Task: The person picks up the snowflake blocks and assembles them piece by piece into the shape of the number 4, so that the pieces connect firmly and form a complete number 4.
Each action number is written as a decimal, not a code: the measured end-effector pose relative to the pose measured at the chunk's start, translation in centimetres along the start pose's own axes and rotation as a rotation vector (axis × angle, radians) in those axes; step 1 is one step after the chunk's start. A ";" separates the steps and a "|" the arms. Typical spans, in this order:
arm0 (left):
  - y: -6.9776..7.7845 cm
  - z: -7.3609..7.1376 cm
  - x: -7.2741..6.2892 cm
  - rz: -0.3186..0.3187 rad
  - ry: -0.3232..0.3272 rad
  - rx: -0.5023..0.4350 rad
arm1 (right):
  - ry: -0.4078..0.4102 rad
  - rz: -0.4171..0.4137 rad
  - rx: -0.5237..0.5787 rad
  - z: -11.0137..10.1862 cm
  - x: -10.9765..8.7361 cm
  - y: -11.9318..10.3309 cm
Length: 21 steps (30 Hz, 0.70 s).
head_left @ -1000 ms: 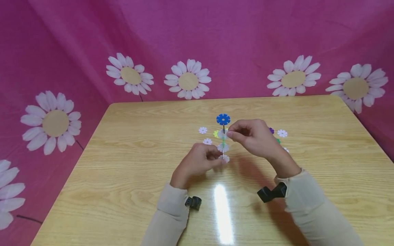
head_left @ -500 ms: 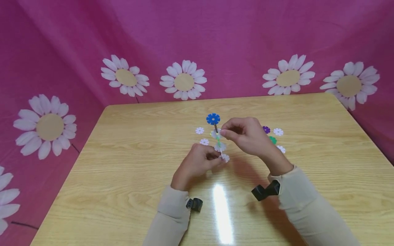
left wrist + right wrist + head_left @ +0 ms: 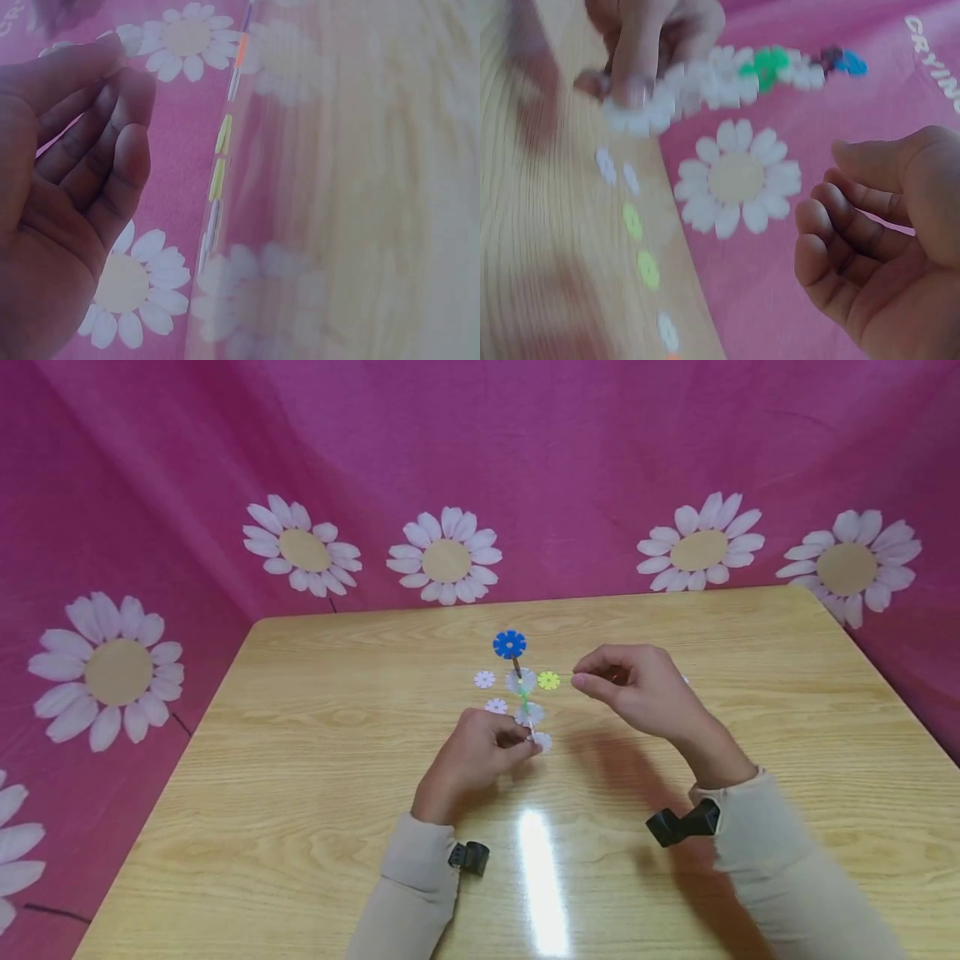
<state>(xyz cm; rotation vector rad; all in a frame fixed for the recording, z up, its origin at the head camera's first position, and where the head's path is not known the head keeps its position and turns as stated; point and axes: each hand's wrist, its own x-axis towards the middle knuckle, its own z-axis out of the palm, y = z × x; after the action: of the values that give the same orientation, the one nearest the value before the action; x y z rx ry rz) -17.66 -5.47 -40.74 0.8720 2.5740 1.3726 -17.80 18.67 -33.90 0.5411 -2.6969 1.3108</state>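
Note:
My left hand (image 3: 476, 756) pinches the lowest white disc (image 3: 542, 742) of a notched-disc construction held up above the table. Upward from there, the construction has white discs (image 3: 521, 682), a green disc (image 3: 765, 67) seen nearly edge-on from the head, a dark brown one (image 3: 516, 667), and a blue disc (image 3: 510, 644) on top. It leans slightly left. My right hand (image 3: 637, 693) hovers apart from it, to the right, fingers loosely bent. In the right wrist view, nothing shows between its thumb and fingers.
Loose notched discs lie on the wooden table (image 3: 337, 693) behind the construction: white discs (image 3: 484, 679) and a yellow disc (image 3: 549, 680). The left wrist view shows an orange disc (image 3: 241, 49) in the row. A flowered pink cloth (image 3: 570, 485) hangs beyond the table's far edge.
My right hand has let go of the construction's upper white disc and drawn away to the right. The construction's top has tilted left while my left hand keeps its pinch.

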 end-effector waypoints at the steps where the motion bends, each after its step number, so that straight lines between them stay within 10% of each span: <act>1: 0.0 -0.1 0.0 0.000 0.002 0.003 | 0.009 0.006 -0.014 -0.3 -0.2 0.4; 21: -0.2 -0.5 -0.2 0.000 0.037 -0.003 | -0.039 0.306 -0.263 -3.5 -3.4 6.9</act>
<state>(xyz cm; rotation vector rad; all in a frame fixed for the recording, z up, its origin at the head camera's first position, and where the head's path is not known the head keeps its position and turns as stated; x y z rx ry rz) -17.80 -6.03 -40.59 0.8538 2.5989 1.4051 -17.27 26.21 -37.65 0.1313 -3.0099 0.9792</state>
